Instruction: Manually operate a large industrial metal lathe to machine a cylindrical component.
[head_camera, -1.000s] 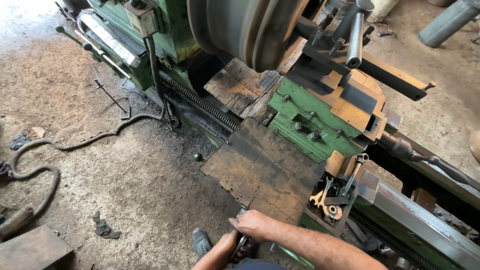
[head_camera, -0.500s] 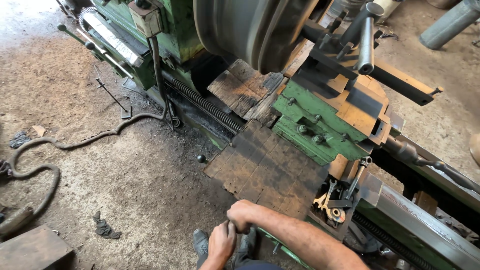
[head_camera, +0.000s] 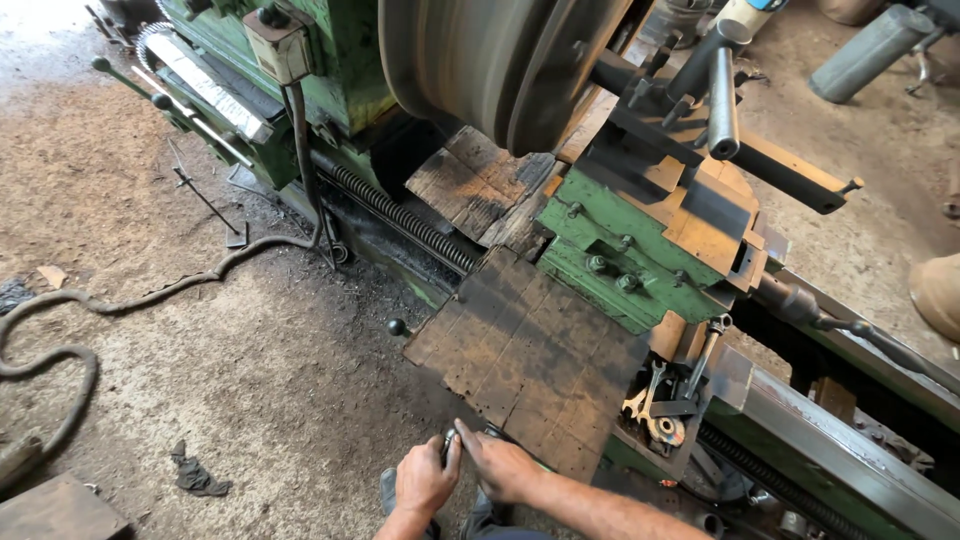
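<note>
At the bottom centre of the frame both hands meet just below the near edge of the dark wooden board that lies on the lathe. The left hand closes its grip around a small metal handle, a short grey piece that stands roughly upright between the two hands and pokes out above the left thumb. The right hand lies just to the right of it, fingers curled and touching the same piece from the other side; whether its grip has truly closed on the handle I cannot tell. The handle sits right at the board's lower corner, so both hands are equally near, with the board rising away toward the upper right.

The board is worn, blackened and cracked along its planks. Right of it, a tray of wrenches sits close by. A round dark knob sticks out left of the board. The floor at left is gritty dirt with a thick hose curling across it and a rag.
</note>
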